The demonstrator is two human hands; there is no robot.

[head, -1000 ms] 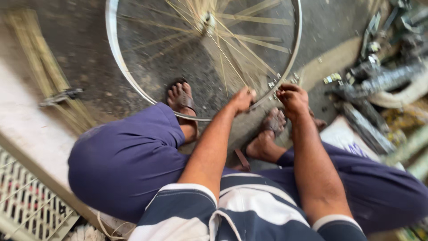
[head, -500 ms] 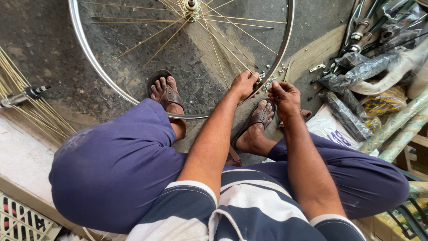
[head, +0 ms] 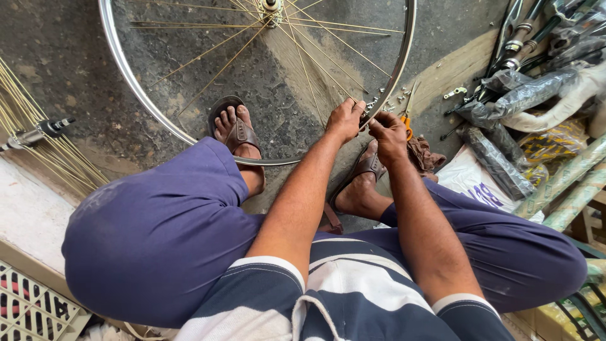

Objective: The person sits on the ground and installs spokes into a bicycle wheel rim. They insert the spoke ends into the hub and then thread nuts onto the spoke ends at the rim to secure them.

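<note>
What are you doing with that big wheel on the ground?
A seated person works on a silver spoked bicycle wheel rim lying on the grey floor. Both hands meet at its near edge: the left hand pinches the rim and the right hand works beside it. Small metal bits lie close by, and loose brass-coloured spokes sit further left.

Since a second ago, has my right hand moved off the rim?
No; the right hand stays on the wheel rim above the sandalled foot.
</note>
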